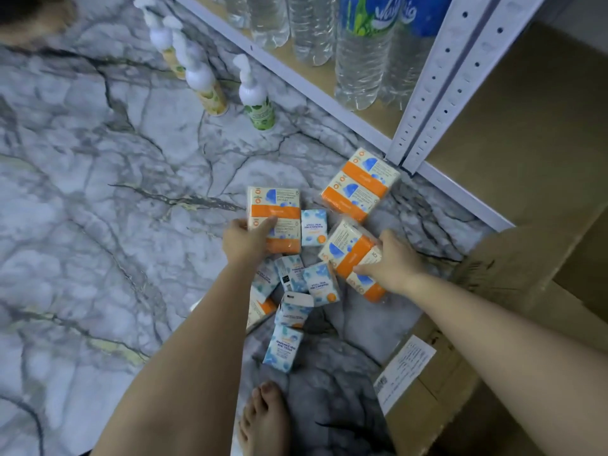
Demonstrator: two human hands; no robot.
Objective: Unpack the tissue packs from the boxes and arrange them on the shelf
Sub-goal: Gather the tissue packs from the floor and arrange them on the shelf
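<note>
tissue packs lie scattered on the marble floor [98, 192] at the centre of the frame, beside an open cardboard box [493, 324] at the lower right. the left hand [245, 240] grips an orange-banded pack [274, 205]; the right hand [393, 260] grips another orange-banded pack [348, 251]. a third orange pack [360, 184] and several small blue packs [314, 227] lie loose. the shelf [329, 83] at the upper right holds only water bottles [358, 60], so unpacking looks well underway and arranging appears not yet begun.
</note>
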